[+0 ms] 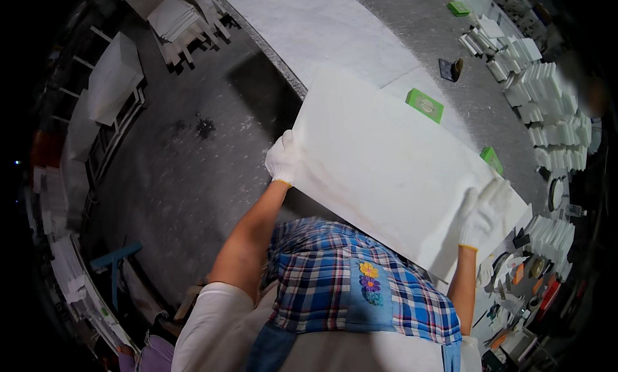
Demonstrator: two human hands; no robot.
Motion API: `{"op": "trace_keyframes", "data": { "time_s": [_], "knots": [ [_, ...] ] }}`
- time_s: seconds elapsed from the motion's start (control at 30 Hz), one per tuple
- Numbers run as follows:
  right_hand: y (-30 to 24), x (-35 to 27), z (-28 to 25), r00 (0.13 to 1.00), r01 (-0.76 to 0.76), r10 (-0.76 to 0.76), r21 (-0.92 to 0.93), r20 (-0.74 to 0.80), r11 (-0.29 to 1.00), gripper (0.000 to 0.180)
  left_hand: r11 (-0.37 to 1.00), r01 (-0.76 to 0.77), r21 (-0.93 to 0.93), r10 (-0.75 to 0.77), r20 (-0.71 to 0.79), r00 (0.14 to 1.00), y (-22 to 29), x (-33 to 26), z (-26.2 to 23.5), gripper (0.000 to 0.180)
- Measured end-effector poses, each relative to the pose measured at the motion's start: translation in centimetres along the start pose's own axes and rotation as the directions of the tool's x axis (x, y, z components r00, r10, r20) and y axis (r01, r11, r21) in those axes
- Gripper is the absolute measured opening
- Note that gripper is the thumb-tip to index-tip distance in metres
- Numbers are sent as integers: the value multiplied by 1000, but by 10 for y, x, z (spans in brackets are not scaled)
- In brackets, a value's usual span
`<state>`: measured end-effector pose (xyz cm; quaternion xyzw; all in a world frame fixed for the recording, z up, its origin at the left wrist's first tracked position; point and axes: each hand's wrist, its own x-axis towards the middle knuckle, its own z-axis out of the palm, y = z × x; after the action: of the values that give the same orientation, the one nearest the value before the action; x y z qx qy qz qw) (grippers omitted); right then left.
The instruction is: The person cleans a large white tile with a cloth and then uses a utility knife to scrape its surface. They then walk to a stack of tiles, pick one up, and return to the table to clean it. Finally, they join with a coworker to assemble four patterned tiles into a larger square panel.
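A large white stone-like slab point(373, 159) lies tilted across the front of the workbench, its near long edge close to my plaid apron point(315, 275). In a white knit glove, my left hand point(281, 159) is wrapped round the slab's left edge; its fingertips are partly hidden. My right hand point(484, 214), gloved the same way, rests flat on top near the slab's right end, fingers stretched out. Beyond the slab's far edge sit two green boxes: one box point(425, 105) near the middle, another box point(491, 160) close to my right hand.
A second pale slab point(315, 24) covers the bench's far left part. A small dark object point(450, 69) lies on the dusty bench. White tile stacks point(541, 92) line the right side, with tools below them. Slabs on racks point(116, 79) stand across the floor at left.
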<state>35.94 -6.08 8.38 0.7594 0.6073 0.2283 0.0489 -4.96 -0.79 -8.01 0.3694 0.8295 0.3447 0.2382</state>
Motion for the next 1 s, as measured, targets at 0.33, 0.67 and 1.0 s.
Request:
{"op": "trace_keyframes", "data": {
  "time_s": [0.33,0.67,1.0],
  "knots": [
    [-161,-43,-2,820,513,-572,481,-28,711,75,986,6,169,-5,-10,1000,-8,6,-1,62],
    [-62,-57,17,916,322,-393,431,86,843,72,988,16,151,-16,4,1000,-16,7,0,65],
    [125,-40,59,926,-328,364,261,-102,908,67,999,47,-6,-46,44,998,-8,7,6,56]
  ]
}}
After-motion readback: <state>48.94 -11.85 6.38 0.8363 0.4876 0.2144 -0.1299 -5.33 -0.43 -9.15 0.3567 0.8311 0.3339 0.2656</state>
